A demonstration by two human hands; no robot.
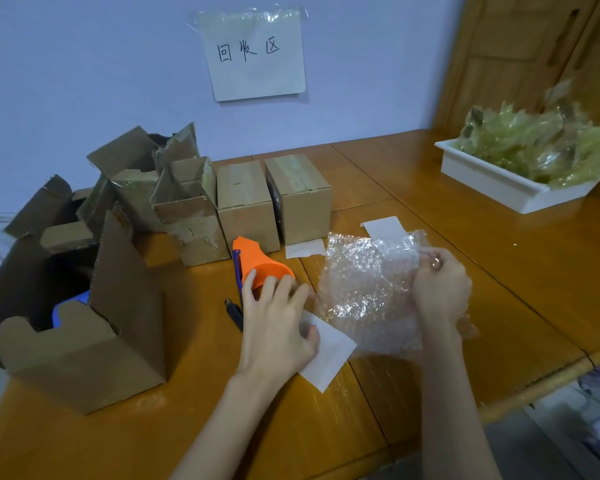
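Note:
A clear sheet of bubble wrap (pixel 368 289) is held up above the wooden table (pixel 499 258). My right hand (pixel 440 289) grips its right edge, fingers curled round the wrap. My left hand (pixel 278 320) hovers at the sheet's lower left edge with fingers spread and thumb near a white paper slip (pixel 326 355) lying on the table. Just beyond the left fingertips lies an orange and blue tape dispenser (pixel 257 265), with a dark pen-like tool (pixel 234 313) beside it.
A large open cardboard box (pixel 94 341) stands at the left. Behind it are several torn open boxes (pixel 146 185) and two sealed small boxes (pixel 271 199). A white tray of yellowish plastic scraps (pixel 513 181) sits at the back right. Paper slips (pixel 383 228) lie behind the wrap.

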